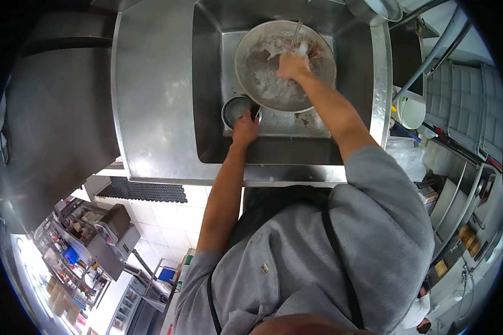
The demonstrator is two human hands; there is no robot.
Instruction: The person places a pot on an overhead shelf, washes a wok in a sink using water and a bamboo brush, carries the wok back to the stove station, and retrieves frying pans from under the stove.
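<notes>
A large round metal bowl (252, 89) stands in the steel sink, with churning, foamy water in it and a stream falling in from above. My right hand (293, 65) is over the water inside this bowl, its fingers closed; a whitish thing shows beside it, too unclear to name. Just below and left of the bowl is a small round metal pot (227, 114). My left hand (245, 128) grips the rim of that pot, fingers reaching over its edge.
The steel sink's left drainboard (153, 95) stretches beside the basin. Another metal pot (369, 12) sits at the upper right corner. Racks (458, 106) and a plastic bag (406, 157) are on the right. Part of another person (418, 312) shows at the lower right.
</notes>
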